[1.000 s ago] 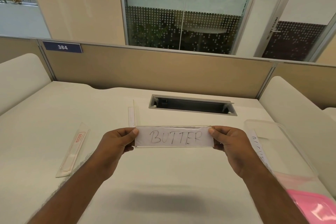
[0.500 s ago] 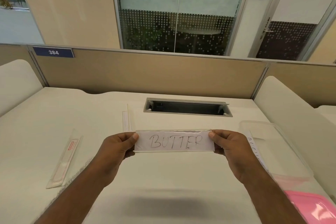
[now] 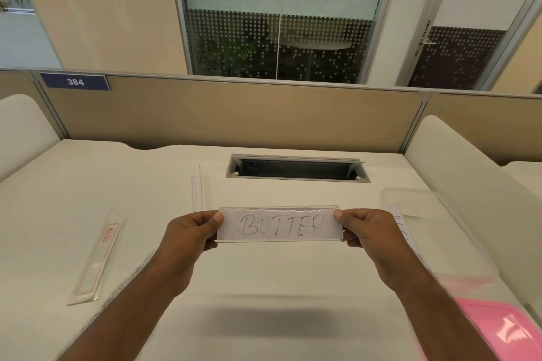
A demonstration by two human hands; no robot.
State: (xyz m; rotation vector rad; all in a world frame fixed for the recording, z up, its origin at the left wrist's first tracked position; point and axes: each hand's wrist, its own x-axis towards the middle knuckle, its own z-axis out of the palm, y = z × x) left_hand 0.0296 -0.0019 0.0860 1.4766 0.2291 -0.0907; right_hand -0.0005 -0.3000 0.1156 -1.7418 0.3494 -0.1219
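Observation:
A clear plastic label holder [image 3: 280, 225] with a white paper slip reading "BUTTER" is held level above the white desk [image 3: 264, 278]. My left hand [image 3: 190, 231] pinches its left end between thumb and fingers. My right hand [image 3: 365, 231] pinches its right end the same way. The holder casts a shadow on the desk below.
A second clear holder with a red-printed slip [image 3: 98, 255] lies at the left. A thin clear holder [image 3: 198, 190] lies behind my left hand. A clear plastic box [image 3: 434, 214] with a handwritten slip stands at the right, a pink lid [image 3: 498, 328] near it. A cable slot [image 3: 297, 168] opens at the back.
The view has shifted slightly. Both hands keep the same hold on the BUTTER holder, which stays level.

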